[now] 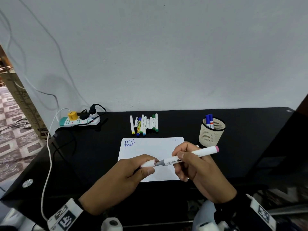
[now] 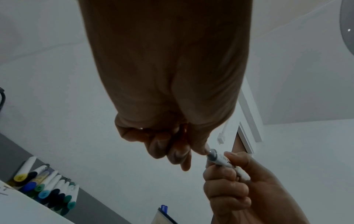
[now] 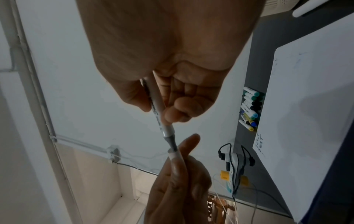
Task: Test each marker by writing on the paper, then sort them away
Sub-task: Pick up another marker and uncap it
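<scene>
Above white paper (image 1: 150, 152) on a black desk (image 1: 250, 147), the right hand (image 1: 196, 165) grasps a pink-ended marker (image 1: 198, 155) while the left hand (image 1: 131, 174) pinches its cap (image 1: 148, 163).

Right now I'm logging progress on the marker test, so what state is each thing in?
White pink-ended marker: held above the paper, cap partly off, grey neck showing.
White cap: gripped by the left hand.
Right hand: grips the marker barrel.
White paper sheet: flat, "TEST" written twice in blue.
Row of capped markers: lying side by side behind the paper.
Beige mesh pen cup: upright, holding blue-capped markers.
White power strip: plugs inserted.
</scene>
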